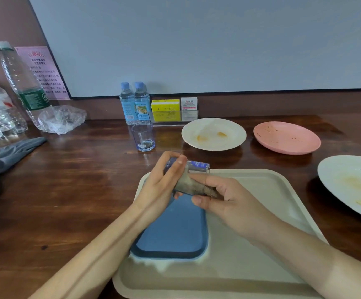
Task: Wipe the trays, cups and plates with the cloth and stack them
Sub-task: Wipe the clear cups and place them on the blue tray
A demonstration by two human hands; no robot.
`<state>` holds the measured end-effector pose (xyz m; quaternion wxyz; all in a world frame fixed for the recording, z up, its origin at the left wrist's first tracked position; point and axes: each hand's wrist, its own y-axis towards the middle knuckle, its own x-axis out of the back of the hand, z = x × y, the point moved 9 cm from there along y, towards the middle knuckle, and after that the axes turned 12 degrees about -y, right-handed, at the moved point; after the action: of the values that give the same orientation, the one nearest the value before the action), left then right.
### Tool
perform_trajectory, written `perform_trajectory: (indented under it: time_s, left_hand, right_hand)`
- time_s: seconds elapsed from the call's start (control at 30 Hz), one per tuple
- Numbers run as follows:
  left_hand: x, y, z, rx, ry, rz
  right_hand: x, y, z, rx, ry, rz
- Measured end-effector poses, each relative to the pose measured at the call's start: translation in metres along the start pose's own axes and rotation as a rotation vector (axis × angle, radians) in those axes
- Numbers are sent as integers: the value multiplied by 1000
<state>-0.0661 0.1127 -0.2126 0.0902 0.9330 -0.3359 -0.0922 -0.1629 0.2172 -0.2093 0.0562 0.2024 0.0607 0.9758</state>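
My left hand grips a clear blue-tinted cup held on its side above the trays. My right hand pinches a grey-brown cloth that is pushed into the cup's mouth. Below them a small blue tray lies on a large beige tray. A second clear cup stands upright behind. A stained white plate, a spotted pink plate and another stained white plate lie on the wooden table.
Two small water bottles and a holder with yellow and white boxes stand at the wall. Large plastic bottles, a crumpled clear bag and grey gloves lie at the left.
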Motion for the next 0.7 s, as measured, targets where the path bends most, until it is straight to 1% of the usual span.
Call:
perform_trajectory:
  time_s: [0.07,0.13,0.17,0.2,0.23,0.27,0.3,0.37,0.4,0.43,0.47,0.5,0.57,0.63,0.7]
  left_hand:
    - [0,-5,-9,-75,111,19]
    - [-1,-9,-15,-138,211,64]
    - [-3,-11,-18,-164,261,90]
    - [-5,-12,-18,-175,282,116]
    - [-8,-12,-18,-161,260,139]
    - [-11,-11,-15,-124,204,150]
    - [-13,-10,-12,-76,138,149]
    - [-16,-7,-8,23,3,118]
    - [-17,-6,-6,64,-47,94]
    - [-17,-6,-5,85,-68,66]
    - [-16,-6,-5,81,-63,41]
    - [-15,-6,-6,56,-44,22]
    - [-11,-9,-9,-24,24,17]
    - [-9,-11,-16,-131,153,59]
    - [-14,-13,-22,-215,244,144]
  right_hand:
    - [-3,-2,-4,-37,183,42]
    - [-7,-3,-2,-45,446,98]
    - [-7,-2,-3,-65,579,94]
    - [-5,-1,-6,-87,656,69]
    - [-2,0,-8,-87,654,30]
    - [2,0,-8,-63,566,-10]
    - [8,0,-6,-14,401,-49]
    - [16,-1,5,110,-26,-123]
    - [16,-2,10,159,-181,-134]
    - [14,-3,13,180,-239,-126]
    - [12,-3,14,165,-222,-104]
    - [10,-3,15,142,-183,-84]
    - [8,-2,9,80,-24,-57]
    - [8,-2,3,2,221,-32]
    - [5,-2,0,-55,537,18]
